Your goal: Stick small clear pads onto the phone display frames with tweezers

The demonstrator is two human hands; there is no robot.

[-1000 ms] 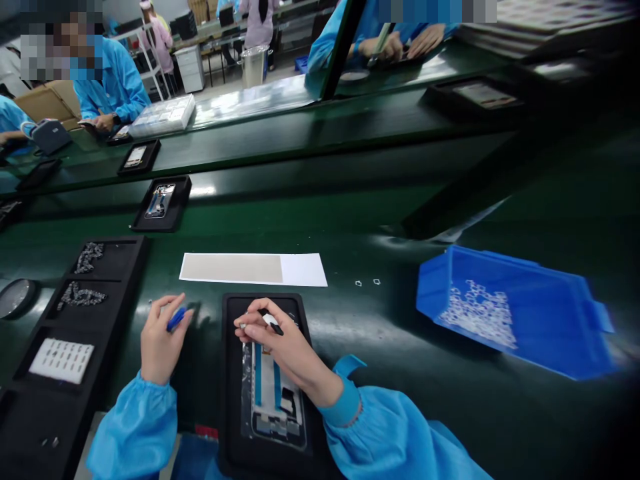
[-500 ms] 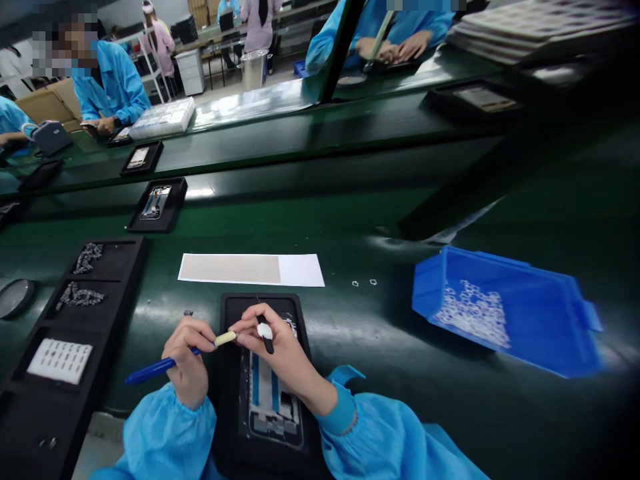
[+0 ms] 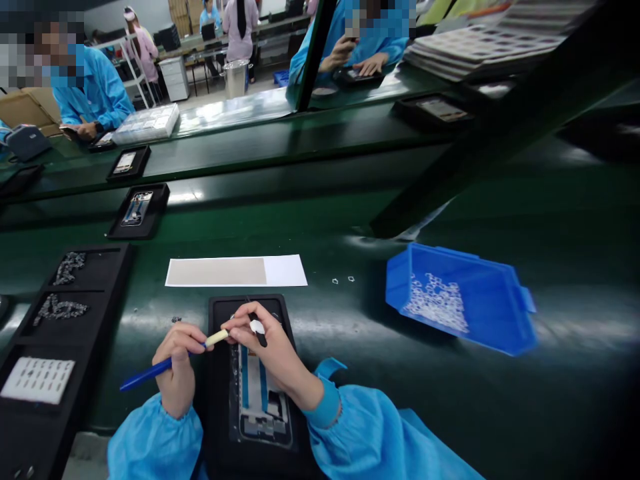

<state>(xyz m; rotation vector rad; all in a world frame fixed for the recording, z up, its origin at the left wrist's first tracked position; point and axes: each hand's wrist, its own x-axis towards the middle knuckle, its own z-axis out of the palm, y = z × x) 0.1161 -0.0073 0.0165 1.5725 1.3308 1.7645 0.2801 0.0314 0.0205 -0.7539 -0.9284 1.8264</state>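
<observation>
Closed around a blue pen-like tool (image 3: 146, 375) with a pale yellow tip, my left hand (image 3: 177, 367) is left of the black tray (image 3: 217, 413). My right hand (image 3: 267, 343) is over the tray's upper part, its thumb and forefinger pinched at the yellow tip; whether they hold a tiny part there is too small to tell. A black tool with a white piece (image 3: 257, 327) on it also sits in my right hand. Beneath it, a phone frame (image 3: 265, 407) with blue strips lies in the tray, its top partly hidden.
A blue bin (image 3: 495, 300) of small white rings stands at right. Beyond the tray lies a white-and-beige sheet (image 3: 215, 272). A compartment tray (image 3: 95, 293) is at left. A dark diagonal post (image 3: 450, 160) crosses the upper right. Co-workers sit across the line.
The whole view has shifted, so the bench items appear further left. My hands keep the same tools, meeting at the yellow tip. The co-worker across has raised one hand.
</observation>
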